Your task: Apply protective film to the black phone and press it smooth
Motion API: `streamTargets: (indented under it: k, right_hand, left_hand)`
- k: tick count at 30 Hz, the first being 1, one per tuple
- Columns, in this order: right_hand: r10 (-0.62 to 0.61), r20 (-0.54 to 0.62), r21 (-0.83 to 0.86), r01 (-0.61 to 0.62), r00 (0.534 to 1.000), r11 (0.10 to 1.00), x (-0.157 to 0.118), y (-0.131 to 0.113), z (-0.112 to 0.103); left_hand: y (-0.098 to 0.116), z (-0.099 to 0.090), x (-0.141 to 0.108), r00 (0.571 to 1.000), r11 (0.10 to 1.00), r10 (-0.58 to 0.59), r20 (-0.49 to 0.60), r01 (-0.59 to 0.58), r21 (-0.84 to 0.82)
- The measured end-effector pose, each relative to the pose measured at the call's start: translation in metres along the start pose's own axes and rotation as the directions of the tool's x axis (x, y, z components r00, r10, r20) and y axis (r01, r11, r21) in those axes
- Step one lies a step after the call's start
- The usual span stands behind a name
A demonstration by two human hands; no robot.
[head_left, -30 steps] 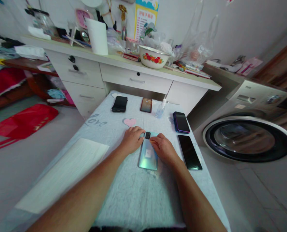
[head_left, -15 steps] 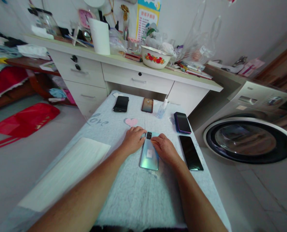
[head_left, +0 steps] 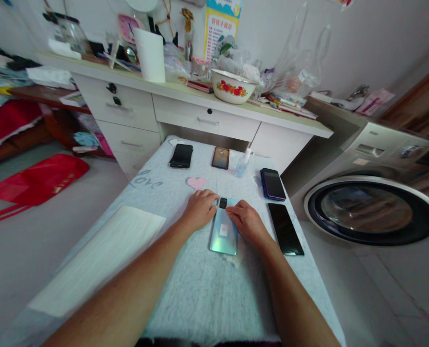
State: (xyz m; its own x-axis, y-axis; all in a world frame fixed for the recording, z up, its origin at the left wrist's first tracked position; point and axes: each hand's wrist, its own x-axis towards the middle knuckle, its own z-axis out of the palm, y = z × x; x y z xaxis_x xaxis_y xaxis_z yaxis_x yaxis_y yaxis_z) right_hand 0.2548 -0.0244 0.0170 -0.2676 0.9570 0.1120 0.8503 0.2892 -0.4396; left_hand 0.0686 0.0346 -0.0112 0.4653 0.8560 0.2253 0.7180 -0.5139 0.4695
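table [head_left: 200, 299]: pale lace-patterned cloth over it, everything below is placed relative to this
washing machine [head_left: 371, 209]: right of the table, round door facing the room
desk [head_left: 203, 113]: white drawers just past the table's far end, top crowded with stuff, incl. a floral bowl [head_left: 232, 86]
white sheet [head_left: 98, 258]: lying flat on the table's left side, well apart from the hands
teal phone [head_left: 223, 231]: middle of the table, face down, camera block at the far end, small white sticker on its back
black phone [head_left: 285, 228]: just right of the teal one, screen up
purple phone [head_left: 272, 183]: right edge of the table, beyond the black one
two more phones [head_left: 181, 155]: far end of the table, a dark one and a brownish one, with a small clear bottle [head_left: 241, 164] beside them
left hand [head_left: 200, 209]: curled loosely, fingertips against the teal phone's far left corner, bracing it, not really gripping
right hand [head_left: 246, 222]: resting along the phone's right edge, fingertips pinched at something near the camera block, too small to tell what
progress: looks early to me. the teal phone's back shows the sticker on and no obvious change, and the other four phones sit untouched
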Motion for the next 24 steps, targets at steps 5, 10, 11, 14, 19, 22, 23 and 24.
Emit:
streamTargets:
  k: [5, 10, 11, 14, 19, 22, 23, 24]
  right_hand:
    - [0.039, -0.032, -0.033, -0.04, 0.999, 0.999, 0.0011, 0.0021, 0.0032]
    - [0.059, -0.063, -0.055, -0.063, 0.996, 0.997, 0.0022, 0.0074, 0.0053]
    - [0.062, -0.071, -0.058, -0.066, 0.996, 0.996, 0.0022, 0.0083, 0.0054]
    - [0.073, -0.089, -0.062, -0.079, 0.993, 0.995, 0.0022, 0.0094, 0.0051]
    - [0.102, -0.086, -0.071, -0.108, 0.991, 0.992, 0.0022, 0.0068, 0.0038]
    - [0.106, -0.073, -0.098, -0.113, 0.992, 0.989, 0.002, 0.0039, 0.0027]
    - [0.105, -0.068, -0.107, -0.111, 0.992, 0.988, 0.0019, 0.0029, 0.0023]
    - [0.101, -0.062, -0.113, -0.107, 0.993, 0.988, 0.0017, 0.002, 0.002]
  left_hand:
    - [0.0008, -0.0006, -0.0002, 1.0, 1.0, -0.004, 0.007, 0.004, -0.001]
    - [0.0001, 0.0004, -0.0002, 1.0, 1.0, -0.001, 0.001, 0.001, 0.0]
    - [0.0, 0.0006, -0.0001, 1.0, 1.0, -0.002, 0.001, 0.002, 0.001]
    - [-0.0002, 0.001, 0.0002, 1.0, 1.0, -0.002, -0.001, 0.002, 0.002]
    - [-0.0012, 0.0024, 0.0004, 1.0, 1.0, -0.004, -0.003, 0.004, 0.004]
    - [-0.002, 0.0034, 0.0004, 1.0, 1.0, -0.004, -0.003, 0.004, 0.008]
    - [-0.0022, 0.0035, 0.0003, 1.0, 1.0, -0.002, -0.005, 0.002, 0.007]
    - [-0.0022, 0.0035, 0.0003, 1.0, 1.0, 0.0, -0.008, 0.0, 0.007]
